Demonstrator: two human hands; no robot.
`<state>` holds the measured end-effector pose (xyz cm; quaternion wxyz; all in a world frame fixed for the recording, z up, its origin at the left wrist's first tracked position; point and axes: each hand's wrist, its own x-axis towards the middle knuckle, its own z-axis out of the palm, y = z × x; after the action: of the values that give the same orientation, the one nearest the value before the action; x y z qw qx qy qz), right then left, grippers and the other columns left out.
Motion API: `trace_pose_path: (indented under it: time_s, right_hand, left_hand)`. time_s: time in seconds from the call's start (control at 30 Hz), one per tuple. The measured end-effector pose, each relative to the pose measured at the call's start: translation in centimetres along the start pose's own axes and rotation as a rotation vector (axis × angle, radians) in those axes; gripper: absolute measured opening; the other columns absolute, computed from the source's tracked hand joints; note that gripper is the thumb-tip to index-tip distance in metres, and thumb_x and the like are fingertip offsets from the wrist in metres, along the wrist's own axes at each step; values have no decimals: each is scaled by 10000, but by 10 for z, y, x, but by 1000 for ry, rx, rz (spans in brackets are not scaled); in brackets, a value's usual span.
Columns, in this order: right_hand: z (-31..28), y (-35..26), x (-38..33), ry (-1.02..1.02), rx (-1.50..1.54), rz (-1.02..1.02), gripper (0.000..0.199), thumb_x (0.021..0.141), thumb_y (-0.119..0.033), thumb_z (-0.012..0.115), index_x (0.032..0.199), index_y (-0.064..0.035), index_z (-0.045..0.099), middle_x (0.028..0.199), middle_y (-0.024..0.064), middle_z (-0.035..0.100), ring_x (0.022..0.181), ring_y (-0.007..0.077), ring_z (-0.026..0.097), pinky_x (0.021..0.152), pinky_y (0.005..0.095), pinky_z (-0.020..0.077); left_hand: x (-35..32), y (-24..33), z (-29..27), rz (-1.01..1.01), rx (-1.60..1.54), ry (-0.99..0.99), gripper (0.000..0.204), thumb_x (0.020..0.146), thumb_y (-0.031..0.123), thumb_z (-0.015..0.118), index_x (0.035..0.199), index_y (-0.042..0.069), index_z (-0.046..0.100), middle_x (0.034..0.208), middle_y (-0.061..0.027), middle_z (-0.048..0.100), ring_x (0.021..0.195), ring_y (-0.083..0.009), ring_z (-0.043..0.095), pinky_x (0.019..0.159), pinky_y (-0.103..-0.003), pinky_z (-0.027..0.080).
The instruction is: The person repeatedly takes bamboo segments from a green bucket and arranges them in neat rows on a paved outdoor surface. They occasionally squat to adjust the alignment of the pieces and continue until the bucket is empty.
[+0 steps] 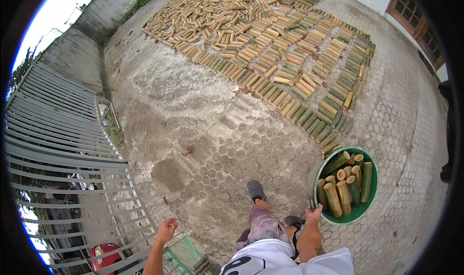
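Note:
A round green tub (372,197) at the lower right is filled with several cut bamboo pieces (344,197), most of them leaning upright. The fingers of my right hand (313,213) grip the tub's near left rim, and the tub tilts toward me. Out to the left, away from my body, my left hand (166,229) hangs in the air with its fingers curled in and nothing seen in them. Ahead, a wide spread of cut bamboo lengths (270,96) covers the paving, in neat rows near me and loosely heaped toward the far left.
A grey metal gate (67,169) runs along the left, with a red vehicle (105,256) behind it. A concrete wall (75,57) stands at the far left. Hexagonal paving (232,154) lies underfoot. At the upper right is a house wall with wooden-framed windows (413,9).

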<state>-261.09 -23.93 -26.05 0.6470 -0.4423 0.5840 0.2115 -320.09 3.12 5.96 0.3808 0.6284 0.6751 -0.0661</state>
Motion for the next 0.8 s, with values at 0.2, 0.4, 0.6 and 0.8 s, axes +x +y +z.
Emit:
trace_pose_path:
  time_s: [0.2,0.4,0.6,0.8]
  right_hand:
    - [24,169,-28,38,262,62,326,917,-368,644,1055,-73,618,876,81,598,722,212,516,576,347,411]
    - [76,336,-58,14,505,53,287,905,-355,654,1014,-90,637,863,67,587,722,230,503,578,352,403]
    - [127,481,-86,56,526,-7,357,937,-403,585,1151,-118,581,1027,98,538,770,238,466,558,380,391]
    - [220,620,-89,148,628,101,419,847,-367,619,1204,-153,572,1012,110,524,771,258,485,545,395,405]
  left_hand:
    - [49,-172,-48,-249,-224,-219,441,946,325,652,1118,-81,636,822,-98,688,763,-203,694,663,-317,544]
    - [114,-316,-122,-583,-272,-418,330,916,293,621,983,-18,710,815,-142,710,784,-254,711,709,-373,563]
    - [318,-429,-334,-107,267,-320,350,884,335,588,979,39,751,835,-159,740,869,-318,731,798,-422,553]
    - [548,-397,-529,15,304,-59,334,926,328,562,1001,42,718,921,-183,739,896,-357,717,794,-420,552]
